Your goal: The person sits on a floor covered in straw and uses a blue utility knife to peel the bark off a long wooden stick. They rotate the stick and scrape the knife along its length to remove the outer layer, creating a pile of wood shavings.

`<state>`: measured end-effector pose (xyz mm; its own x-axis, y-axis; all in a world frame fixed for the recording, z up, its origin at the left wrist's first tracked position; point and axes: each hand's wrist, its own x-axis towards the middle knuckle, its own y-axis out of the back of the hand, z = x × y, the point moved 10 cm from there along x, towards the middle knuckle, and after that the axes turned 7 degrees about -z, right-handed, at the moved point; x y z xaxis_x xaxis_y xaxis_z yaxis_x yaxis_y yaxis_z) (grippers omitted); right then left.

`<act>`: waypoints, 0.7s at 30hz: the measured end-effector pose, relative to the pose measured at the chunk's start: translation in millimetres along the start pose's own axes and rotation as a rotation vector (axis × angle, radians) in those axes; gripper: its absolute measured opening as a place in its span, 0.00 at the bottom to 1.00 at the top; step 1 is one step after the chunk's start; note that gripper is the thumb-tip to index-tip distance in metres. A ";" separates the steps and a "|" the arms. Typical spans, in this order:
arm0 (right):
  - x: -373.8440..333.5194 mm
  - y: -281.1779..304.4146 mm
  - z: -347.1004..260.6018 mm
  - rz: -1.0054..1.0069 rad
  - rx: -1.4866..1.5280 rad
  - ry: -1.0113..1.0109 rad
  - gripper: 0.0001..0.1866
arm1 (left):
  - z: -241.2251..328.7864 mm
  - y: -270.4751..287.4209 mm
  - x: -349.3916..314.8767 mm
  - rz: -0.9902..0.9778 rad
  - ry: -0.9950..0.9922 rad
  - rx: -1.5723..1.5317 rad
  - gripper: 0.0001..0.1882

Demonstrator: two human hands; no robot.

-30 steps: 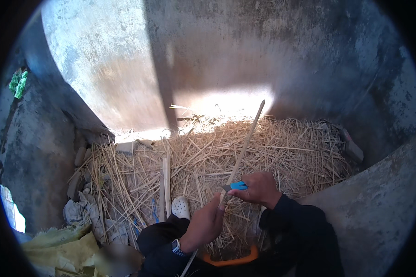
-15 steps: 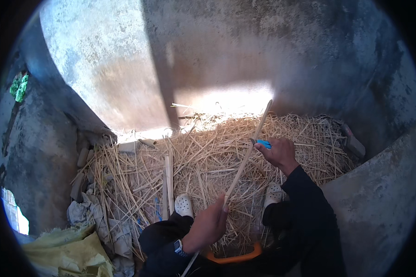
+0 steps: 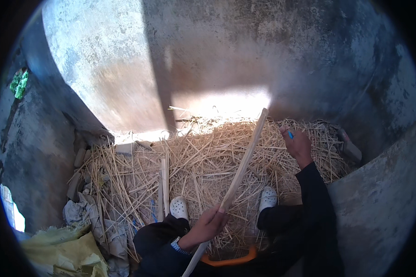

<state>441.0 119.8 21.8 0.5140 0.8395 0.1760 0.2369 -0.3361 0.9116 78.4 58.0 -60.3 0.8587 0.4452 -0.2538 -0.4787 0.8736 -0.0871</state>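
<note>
- One long pale wooden stick (image 3: 242, 164) runs on a slant, its near end low in the middle of the view by the person's lap and its far end pointing up and to the right, toward the sunlit foot of the far wall (image 3: 217, 60).
- The left hand (image 3: 208, 226) is clenched around the stick's near part, fingers wrapped round the shaft; the stick carries on below the hand to the lower edge.
- The right hand (image 3: 296, 145) is stretched out far right, just beside the stick's far tip but apart from it. It is closed on one small blue object (image 3: 290, 135), of which only a sliver shows; what it is cannot be told.
- A bed of straw (image 3: 194, 166) covers the floor under the stick.
- Two white shoes: one (image 3: 179, 207) left of the stick, one (image 3: 267, 198) right of it.
- One orange curved handle (image 3: 231, 260) lies near, below the left hand.
- Crumpled sacks (image 3: 78, 231), greyish and yellow, lie near left.
</note>
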 end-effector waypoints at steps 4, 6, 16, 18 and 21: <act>-55.3 -18.9 -101.2 -0.183 0.160 0.370 0.41 | 23.8 16.9 3.8 0.102 0.092 -0.290 0.20; -93.0 -29.9 -144.5 -0.272 0.114 0.555 0.41 | 27.5 22.7 5.6 0.110 0.068 -0.283 0.20; -120.4 -41.1 -184.9 -0.133 0.064 0.756 0.38 | 32.9 23.6 2.0 0.127 0.051 -0.288 0.20; -120.1 -40.3 -184.4 -0.061 0.094 0.787 0.37 | 28.9 21.2 4.0 0.108 0.013 -0.375 0.19; -95.9 -37.7 -166.5 -0.064 0.040 0.674 0.36 | 27.9 17.8 7.2 0.098 0.011 -0.334 0.19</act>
<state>245.5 123.0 32.4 -0.1256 0.9365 0.3273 0.2868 -0.2815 0.9157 81.2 82.2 -36.8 0.8045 0.5201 -0.2867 -0.5938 0.7136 -0.3717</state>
